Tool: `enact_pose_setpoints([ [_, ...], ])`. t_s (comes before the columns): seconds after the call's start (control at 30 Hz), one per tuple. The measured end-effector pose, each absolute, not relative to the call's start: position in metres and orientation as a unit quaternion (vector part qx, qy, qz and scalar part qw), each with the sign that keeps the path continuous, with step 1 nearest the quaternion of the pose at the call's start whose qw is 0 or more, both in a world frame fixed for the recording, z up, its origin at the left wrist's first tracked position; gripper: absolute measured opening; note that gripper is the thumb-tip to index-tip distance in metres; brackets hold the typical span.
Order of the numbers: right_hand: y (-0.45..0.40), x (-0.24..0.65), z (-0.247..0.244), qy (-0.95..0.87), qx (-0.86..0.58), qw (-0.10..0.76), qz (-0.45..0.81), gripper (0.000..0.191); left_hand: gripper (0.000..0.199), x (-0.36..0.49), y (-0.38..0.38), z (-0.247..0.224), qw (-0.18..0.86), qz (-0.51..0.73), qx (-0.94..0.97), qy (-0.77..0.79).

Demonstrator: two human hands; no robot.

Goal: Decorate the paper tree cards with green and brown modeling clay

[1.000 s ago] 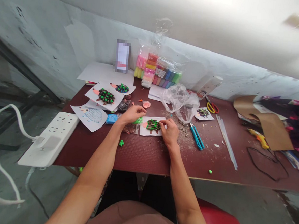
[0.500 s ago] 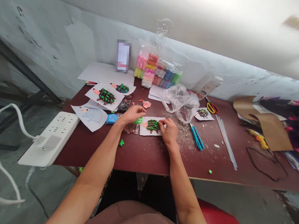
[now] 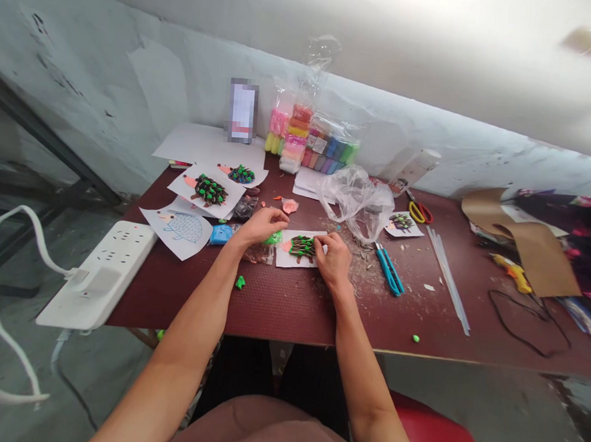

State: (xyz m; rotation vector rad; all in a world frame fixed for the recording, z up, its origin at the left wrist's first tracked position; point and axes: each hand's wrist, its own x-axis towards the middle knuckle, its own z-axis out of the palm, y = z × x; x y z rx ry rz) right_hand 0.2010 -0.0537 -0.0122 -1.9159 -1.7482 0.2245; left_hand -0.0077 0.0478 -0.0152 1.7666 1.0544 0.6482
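A small white card (image 3: 284,259) lies flat in front of me, bearing a hedgehog picture (image 3: 302,247) with a pink clay face, brown stick spines and green clay bits. At the right end of its spines is my right hand (image 3: 334,255), thumb and fingertips pinched together; anything between them is too small to make out. My left hand (image 3: 264,226) hovers by the card's upper left corner, fingers curled and closed, their contents hidden. Beneath it sits a lump of green clay (image 3: 274,238) on a clear packet. A green clay scrap (image 3: 240,282) lies nearer me.
Finished-looking hedgehog cards (image 3: 210,190) and a blue hedgehog drawing (image 3: 179,230) lie at left, near a white power strip (image 3: 105,269). Bagged coloured clay (image 3: 325,146) stands behind. Blue-handled cutters (image 3: 389,270), scissors (image 3: 420,212), glue sticks (image 3: 447,280) and a glue gun (image 3: 512,273) lie right.
Hardly anything differs. My right fingertips shift very slightly at the hedgehog's right end; my left hand keeps its place above the green clay.
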Motion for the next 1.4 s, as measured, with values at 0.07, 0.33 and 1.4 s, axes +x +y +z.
enact_pose_setpoints([
  [0.07, -0.0543, 0.2010, -0.0122, -0.648, -0.709, 0.265, 0.084, 0.026, 0.024, -0.0077, 0.0478, -0.0149, 0.471, 0.263, 0.723, 0.431],
  [0.33, -0.0573, 0.2009, -0.0113, -0.636, -0.715, 0.277, 0.086, 0.024, 0.024, -0.0081, 0.0477, -0.0131, 0.472, 0.261, 0.724, 0.429],
  [1.4, -0.0515, 0.2024, -0.0095, -0.635, -0.714, 0.280, 0.095, 0.015, 0.022, -0.0073, 0.0476, -0.0138, 0.472, 0.259, 0.723, 0.433],
])
